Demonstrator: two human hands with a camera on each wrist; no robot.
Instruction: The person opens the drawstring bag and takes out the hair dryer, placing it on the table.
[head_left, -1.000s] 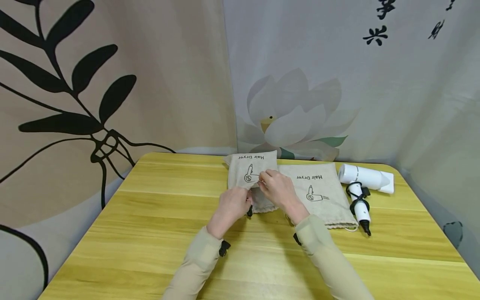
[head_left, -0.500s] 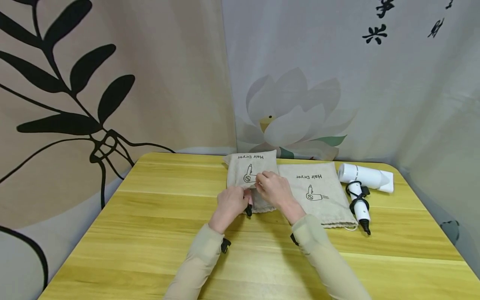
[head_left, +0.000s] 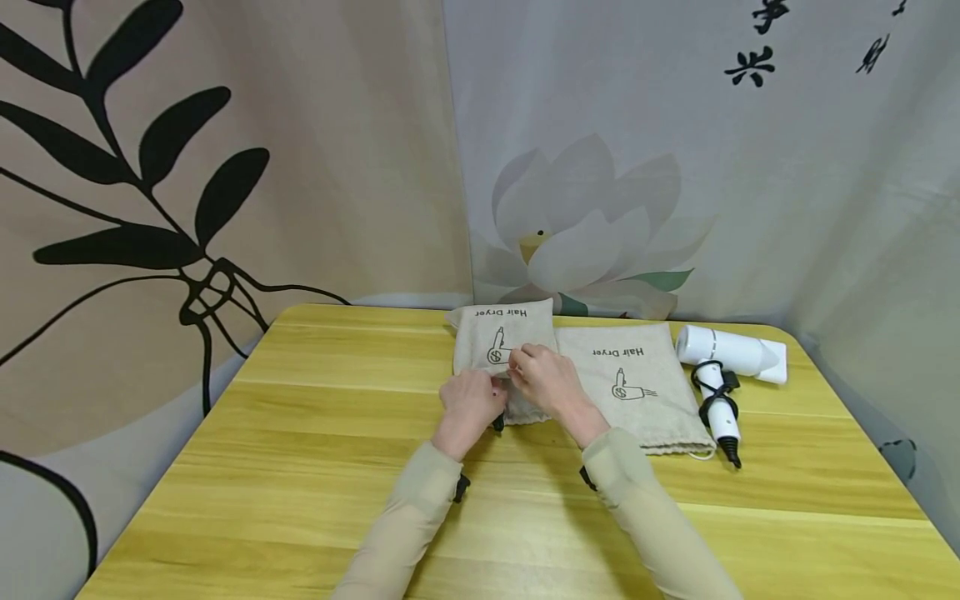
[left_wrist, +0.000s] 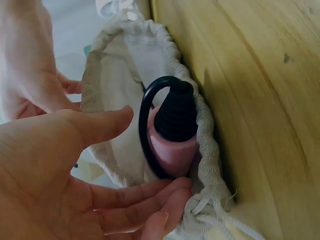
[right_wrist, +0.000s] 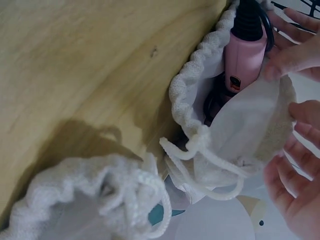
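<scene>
A beige drawstring bag [head_left: 504,333] printed "Hair Dryer" lies at the back middle of the table, its mouth spread toward me. Inside it, a pink hair dryer [left_wrist: 172,152] shows its handle, black ribbed cord sleeve and looped cord; the rest is hidden by cloth. My left hand [head_left: 471,408] is at the left of the mouth, fingers extended against the handle end and rim, thumb apart from them. My right hand [head_left: 551,382] pinches the upper rim of the bag between thumb and fingers and holds it raised.
A second "Hair Dryer" bag [head_left: 637,400] lies flat just right of the first. Beyond it a white hair dryer [head_left: 723,354] rests with its black cord wound around the handle. A fabric backdrop [head_left: 360,167] rises behind the table's far edge.
My left hand has shifted slightly forward and right at the bag's mouth, covering more of the pink handle. The right hand keeps its hold on the rim, nearly still.
</scene>
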